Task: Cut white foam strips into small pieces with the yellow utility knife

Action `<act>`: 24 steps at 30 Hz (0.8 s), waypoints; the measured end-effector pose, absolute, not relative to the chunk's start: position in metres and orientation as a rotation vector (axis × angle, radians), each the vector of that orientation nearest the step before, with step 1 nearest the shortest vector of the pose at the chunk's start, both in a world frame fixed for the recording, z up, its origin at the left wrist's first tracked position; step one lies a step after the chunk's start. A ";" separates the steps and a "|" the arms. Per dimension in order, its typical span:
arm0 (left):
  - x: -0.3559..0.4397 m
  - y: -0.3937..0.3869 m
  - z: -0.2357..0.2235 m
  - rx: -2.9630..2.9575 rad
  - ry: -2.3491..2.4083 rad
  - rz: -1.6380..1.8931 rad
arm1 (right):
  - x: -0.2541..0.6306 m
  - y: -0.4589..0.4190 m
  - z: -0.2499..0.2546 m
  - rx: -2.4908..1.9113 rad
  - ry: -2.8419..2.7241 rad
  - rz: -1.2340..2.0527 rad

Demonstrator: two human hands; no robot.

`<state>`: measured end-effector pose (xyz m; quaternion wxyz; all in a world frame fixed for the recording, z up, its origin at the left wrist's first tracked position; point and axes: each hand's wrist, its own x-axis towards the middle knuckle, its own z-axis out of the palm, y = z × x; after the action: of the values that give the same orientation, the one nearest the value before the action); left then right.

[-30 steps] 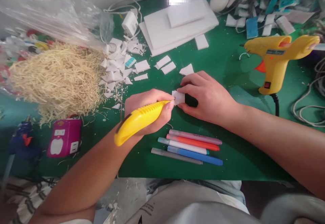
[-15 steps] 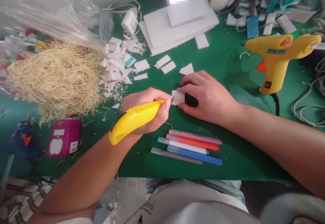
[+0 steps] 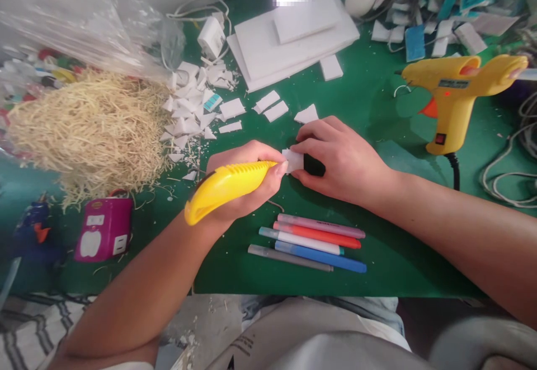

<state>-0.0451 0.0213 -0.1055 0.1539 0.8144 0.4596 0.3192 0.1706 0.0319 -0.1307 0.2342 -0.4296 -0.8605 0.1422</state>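
Observation:
My left hand [image 3: 245, 188] is closed round a yellow utility knife [image 3: 224, 188], whose tip meets a small white foam piece [image 3: 294, 160] on the green table [image 3: 377, 258]. My right hand [image 3: 339, 157] pinches that foam piece from the right and holds it down on the table. Several coloured marker pens [image 3: 312, 241] lie side by side just in front of both hands.
A heap of straw-like shreds [image 3: 92, 126] and white foam scraps [image 3: 197, 107] lie at the left. Stacked white foam boards [image 3: 293, 37] sit at the back. A yellow glue gun [image 3: 457, 93] stands at the right, a pink box [image 3: 104, 227] at the left front.
The knife hand has shifted slightly against the foam piece, drawing back and then returning. The right hand has stayed in place on the piece.

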 end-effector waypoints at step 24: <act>-0.047 0.017 -0.107 2.360 1.365 1.019 | 0.171 0.031 -0.132 -1.177 -2.380 0.322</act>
<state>-0.0472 0.0165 -0.1067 0.1153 0.8054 0.4660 0.3476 0.1706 0.0314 -0.1316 0.2314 -0.4282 -0.8657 0.1171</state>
